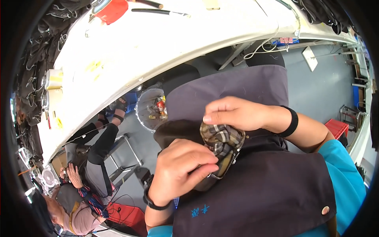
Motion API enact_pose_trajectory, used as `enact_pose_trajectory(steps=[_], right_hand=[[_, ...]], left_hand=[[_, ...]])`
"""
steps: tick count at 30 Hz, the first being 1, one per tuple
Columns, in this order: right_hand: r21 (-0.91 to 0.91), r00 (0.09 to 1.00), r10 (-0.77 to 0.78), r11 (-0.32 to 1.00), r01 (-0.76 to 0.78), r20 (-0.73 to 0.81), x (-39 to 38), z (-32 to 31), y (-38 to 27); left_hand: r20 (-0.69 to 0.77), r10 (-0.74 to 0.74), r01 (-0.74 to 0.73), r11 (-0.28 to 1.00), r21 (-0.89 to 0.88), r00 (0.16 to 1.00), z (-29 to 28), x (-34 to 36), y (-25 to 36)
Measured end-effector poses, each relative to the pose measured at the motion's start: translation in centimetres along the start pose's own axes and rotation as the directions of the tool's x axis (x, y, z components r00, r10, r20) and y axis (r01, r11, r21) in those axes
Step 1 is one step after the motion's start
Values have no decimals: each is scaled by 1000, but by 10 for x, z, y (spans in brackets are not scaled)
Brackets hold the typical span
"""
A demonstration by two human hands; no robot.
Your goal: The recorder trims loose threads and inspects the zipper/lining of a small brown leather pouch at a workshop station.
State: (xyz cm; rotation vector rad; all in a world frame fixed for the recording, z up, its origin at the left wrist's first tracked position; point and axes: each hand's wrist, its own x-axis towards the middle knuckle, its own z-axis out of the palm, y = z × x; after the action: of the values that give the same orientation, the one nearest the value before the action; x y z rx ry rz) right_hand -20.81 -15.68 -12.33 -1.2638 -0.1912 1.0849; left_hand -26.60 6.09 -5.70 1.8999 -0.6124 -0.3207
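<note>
A dark zipped item with plaid lining (223, 140) lies over my lap, its open metal zipper edge curving down its right side and round the bottom. My left hand (183, 170) is closed on the lower left of this item, thumb and index finger at the zipper edge. My right hand (233, 112) grips the top of the plaid fabric with curled fingers and thumb. Part of the item is hidden under both hands. Beneath them is my dark apron (268, 185).
A white worktable (87, 51) ahead bears brushes (156, 12) and a red container (106, 12). Below are a lined bin (144, 112), cables (260, 53) and a step frame (126, 158). A seated co-worker (96, 166) is at my left, near a red crate (124, 217); another red crate (335, 128) is at my right.
</note>
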Motion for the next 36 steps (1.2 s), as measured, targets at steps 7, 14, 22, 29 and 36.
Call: enact_pose_trajectory(steps=[7,14,22,29,36], right_hand=[[-678,688,-709,584,446,-158,-18,29,-28],[-774,380,-921,181,607,83,-22,48,-32],[-743,216,-908,-139,655,359,-18,84,-15],[-771,291,-838,-217,599,462,-23,79,-25],[-981,264,-958,148,122,-111,-47,-19,-121]], left_hand=[[-33,-97,99,829,551,995,20,1,35],[-195,-168,218,937,274,966,37,-20,26],[-338,-305,340,939,48,890,49,-22,4],[-563,-170,410,849,332,809,20,16,-4],[-661,-165,498,792,353,732,5,16,4]])
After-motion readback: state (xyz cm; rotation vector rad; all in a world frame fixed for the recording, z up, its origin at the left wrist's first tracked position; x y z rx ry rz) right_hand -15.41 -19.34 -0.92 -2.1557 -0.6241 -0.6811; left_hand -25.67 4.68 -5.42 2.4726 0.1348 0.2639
